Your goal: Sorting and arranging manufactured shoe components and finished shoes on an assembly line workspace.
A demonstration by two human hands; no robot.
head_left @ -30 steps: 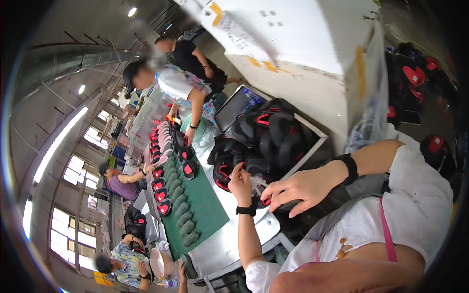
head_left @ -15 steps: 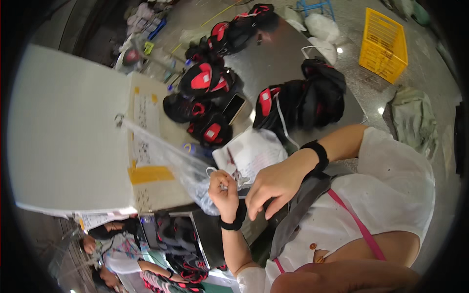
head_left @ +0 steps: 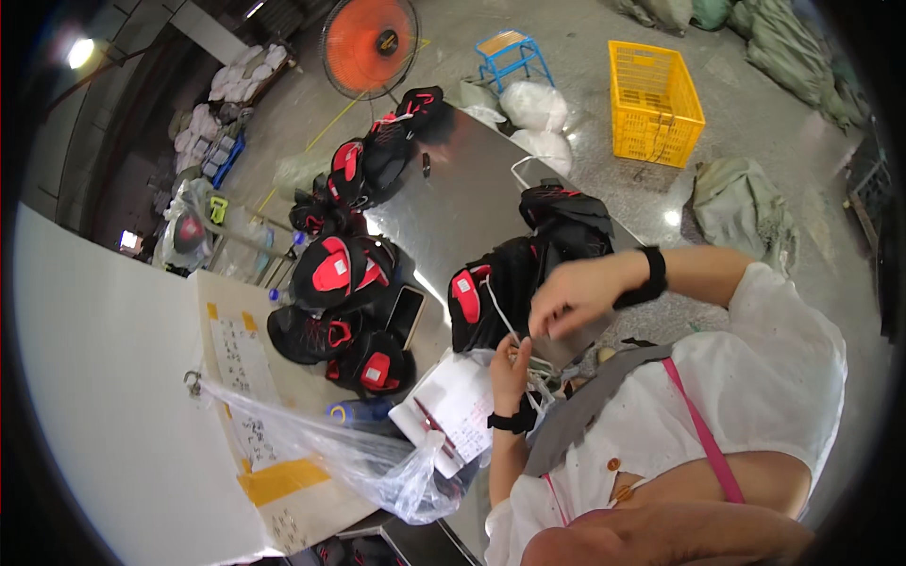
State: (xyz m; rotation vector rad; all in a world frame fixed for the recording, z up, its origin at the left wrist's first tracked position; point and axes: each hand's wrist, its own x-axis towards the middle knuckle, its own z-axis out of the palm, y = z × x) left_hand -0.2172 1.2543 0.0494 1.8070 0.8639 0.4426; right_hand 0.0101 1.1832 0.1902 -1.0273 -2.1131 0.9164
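A bundle of black shoe uppers with red linings [head_left: 510,278] lies on the metal table in front of me, with a white string [head_left: 498,307] running off its near end. My left hand [head_left: 510,375] is closed, thumb and finger pinching that string just below the bundle. Right above it, my right hand [head_left: 583,291] hovers with curled fingers, partly blurred, by the string and the bundle's edge. What those fingers hold, if anything, is hidden. More thin loops of string [head_left: 540,375] show beside my left hand. Both wrists wear black bands.
More black and red uppers [head_left: 335,269] line the table's [head_left: 462,179] left side, beside a phone [head_left: 406,316]. A notebook [head_left: 458,401] with a pen and a clear plastic bag [head_left: 415,481] are left of my left hand. A yellow crate [head_left: 656,108], orange fan [head_left: 370,42] and blue stool [head_left: 514,58] stand beyond.
My view has turned. Both hands have moved from beside the plastic bag and notebook to the near end of the uppers bundle, where the left now pinches the string.
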